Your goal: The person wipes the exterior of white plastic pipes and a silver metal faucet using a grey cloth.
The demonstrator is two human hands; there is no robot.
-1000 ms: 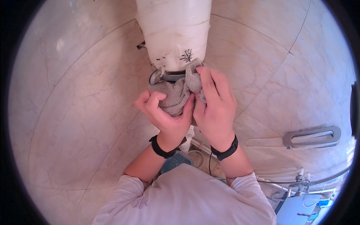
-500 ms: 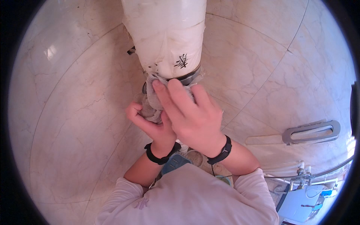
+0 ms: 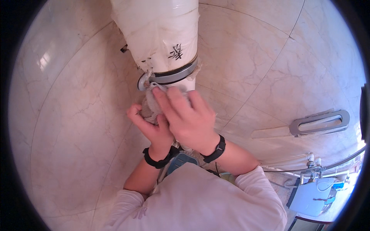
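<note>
A crumpled grey cloth (image 3: 150, 107) is bunched between my two hands, just below a silver-and-black band (image 3: 178, 76). That band encircles the lower end of a large white cylindrical body (image 3: 162, 27), which is covered in wrinkled film and has a black handwritten mark. A small round metallic piece (image 3: 142, 82) sticks out at the band's left side. My left hand (image 3: 157, 134) is closed round the cloth from below, its inner fingers hidden. My right hand (image 3: 192, 125), slightly blurred, presses bent fingers into the cloth from above. Part of a white surface shows behind its fingertips.
Marble-patterned tiles (image 3: 73, 127) surround the white body. At right is a grey oval frame (image 3: 320, 123) on the tiled wall. Pipe fittings (image 3: 313, 169), a hose and a pale blue box-like thing (image 3: 312, 196) are at lower right. A blue plastic item (image 3: 181, 161) shows below my wrists.
In the picture, the white body and my hands have shifted left, and the hands now sit lower against the band. More of the band and the round metallic piece shows. Both hands keep hold of the cloth.
</note>
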